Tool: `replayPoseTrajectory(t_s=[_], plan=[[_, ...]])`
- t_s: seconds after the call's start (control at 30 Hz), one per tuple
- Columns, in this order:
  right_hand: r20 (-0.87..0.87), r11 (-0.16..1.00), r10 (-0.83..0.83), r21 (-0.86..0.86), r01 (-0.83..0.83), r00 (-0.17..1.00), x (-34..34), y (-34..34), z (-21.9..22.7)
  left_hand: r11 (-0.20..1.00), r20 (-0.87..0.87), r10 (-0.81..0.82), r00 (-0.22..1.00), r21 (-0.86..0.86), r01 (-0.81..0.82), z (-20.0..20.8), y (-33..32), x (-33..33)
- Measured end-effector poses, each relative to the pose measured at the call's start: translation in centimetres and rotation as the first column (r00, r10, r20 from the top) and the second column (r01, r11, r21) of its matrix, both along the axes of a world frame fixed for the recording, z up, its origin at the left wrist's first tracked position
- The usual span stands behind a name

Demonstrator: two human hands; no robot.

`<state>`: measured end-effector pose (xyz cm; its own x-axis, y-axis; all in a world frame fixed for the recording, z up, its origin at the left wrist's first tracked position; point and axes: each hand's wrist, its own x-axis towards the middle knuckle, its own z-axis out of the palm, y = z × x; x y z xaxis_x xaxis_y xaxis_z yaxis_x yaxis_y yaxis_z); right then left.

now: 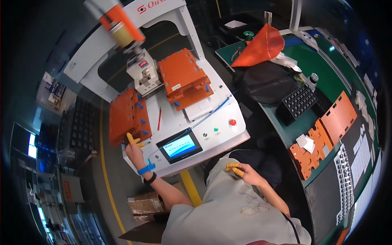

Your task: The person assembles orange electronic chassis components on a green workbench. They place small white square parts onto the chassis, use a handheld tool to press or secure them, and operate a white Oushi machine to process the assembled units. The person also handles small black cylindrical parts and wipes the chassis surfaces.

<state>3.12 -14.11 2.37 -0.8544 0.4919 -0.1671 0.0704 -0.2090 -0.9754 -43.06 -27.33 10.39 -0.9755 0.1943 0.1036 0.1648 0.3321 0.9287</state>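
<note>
My left hand [134, 150], with yellow finger covers and a blue wrist strap [146, 168], is at the near end of the left orange fixture [124, 112]. Its covered fingers are spread, one lying against the fixture's edge; I see nothing held. Blue pegs line that fixture's right side. A second orange fixture [182, 73], stacked in layers, stands further right on the white machine bed [169, 116]. Close to my grey shirt [212, 200], my right hand [247, 173] has its yellow-covered fingers curled together; whether anything is inside them is hidden.
A screwdriving head [141, 71] hangs between the fixtures. A touchscreen [179, 146] and a red button [232, 122] are on the machine's front. On the green bench [281, 116] at right are a black tray [299, 102], orange plates [339, 116] and an orange cone-shaped piece [261, 47].
</note>
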Motion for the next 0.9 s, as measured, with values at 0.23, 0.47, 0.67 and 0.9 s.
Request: replayPoseTrajectory(t_s=[0.23,0.47,0.67,0.9], plan=[[-0.021,0.986,-0.148,-0.085,0.145,0.989,1.3,0.8,-1.9,0.968,0.11,0.228,0.967,0.081,-0.238,0.0,2.8,-4.9],[-0.038,0.886,-0.448,-0.151,0.438,0.893,4.2,2.6,-3.9,0.961,0.264,0.127,0.956,0.207,-0.185,-0.9,2.1,-7.8],[0.039,0.787,-0.602,-0.138,0.601,0.797,6.9,3.4,-4.4,0.887,0.279,0.164,0.946,0.378,-0.265,-1.0,3.7,-6.2],[0.054,0.713,-0.673,-0.216,0.667,0.738,7.5,2.9,-5.5,0.858,0.266,0.166,0.949,0.436,-0.273,-0.9,3.3,-5.6]])
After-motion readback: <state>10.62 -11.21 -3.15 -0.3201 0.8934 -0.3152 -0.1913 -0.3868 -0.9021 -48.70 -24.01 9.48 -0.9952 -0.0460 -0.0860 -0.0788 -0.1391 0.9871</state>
